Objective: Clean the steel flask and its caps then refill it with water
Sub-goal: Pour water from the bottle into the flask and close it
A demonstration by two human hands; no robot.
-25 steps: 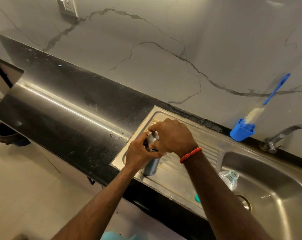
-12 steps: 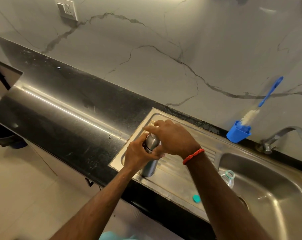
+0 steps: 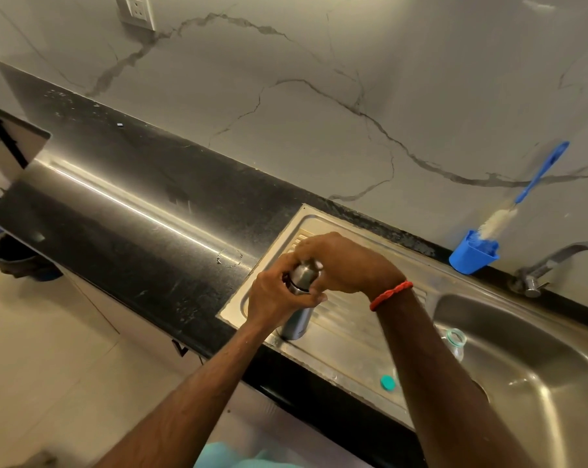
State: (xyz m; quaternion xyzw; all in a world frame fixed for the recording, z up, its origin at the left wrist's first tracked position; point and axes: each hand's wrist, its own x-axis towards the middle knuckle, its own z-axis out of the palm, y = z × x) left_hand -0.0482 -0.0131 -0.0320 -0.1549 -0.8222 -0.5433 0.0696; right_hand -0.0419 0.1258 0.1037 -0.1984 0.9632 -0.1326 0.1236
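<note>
We found the flask [image 3: 297,323] upright on the drainboard [image 3: 351,337]. The left hand [image 3: 277,298] gripped its body; the right hand [image 3: 350,265] curled round its cap [image 3: 305,271].

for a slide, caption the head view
Left hand holds the steel flask standing on the drainboard while the right hand grips its cap.
</note>
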